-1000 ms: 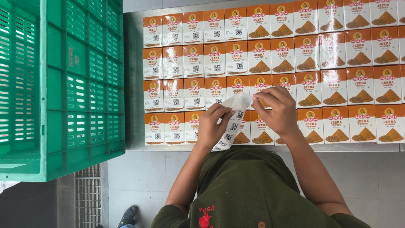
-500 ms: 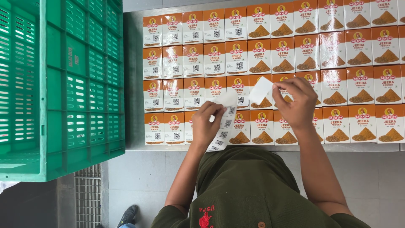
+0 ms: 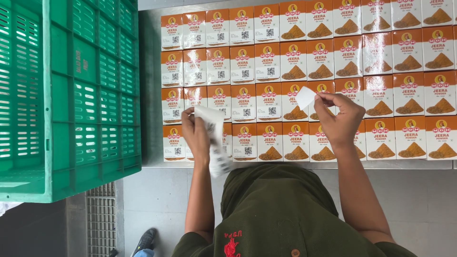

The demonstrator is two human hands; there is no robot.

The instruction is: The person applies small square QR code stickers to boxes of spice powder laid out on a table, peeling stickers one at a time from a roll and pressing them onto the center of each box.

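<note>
My left hand (image 3: 196,134) grips a white strip of square-code stickers (image 3: 214,143) that hangs down over the table's front edge. My right hand (image 3: 339,115) pinches a single white sticker (image 3: 305,98) between thumb and fingers, held just above an orange-and-white box (image 3: 295,100) in the third row. Rows of these small spice boxes (image 3: 266,62) lie flat on the table; those on the left carry a square-code sticker, those on the right do not.
A tall green plastic crate (image 3: 66,95) stands at the left, against the steel table (image 3: 151,95). Below the table edge are a tiled floor, a metal drain grate (image 3: 100,223) and my shoe (image 3: 145,240).
My hands have drawn apart: the right hand peeled one sticker off and carried it right over the boxes, while the left hand moved left with the strip.
</note>
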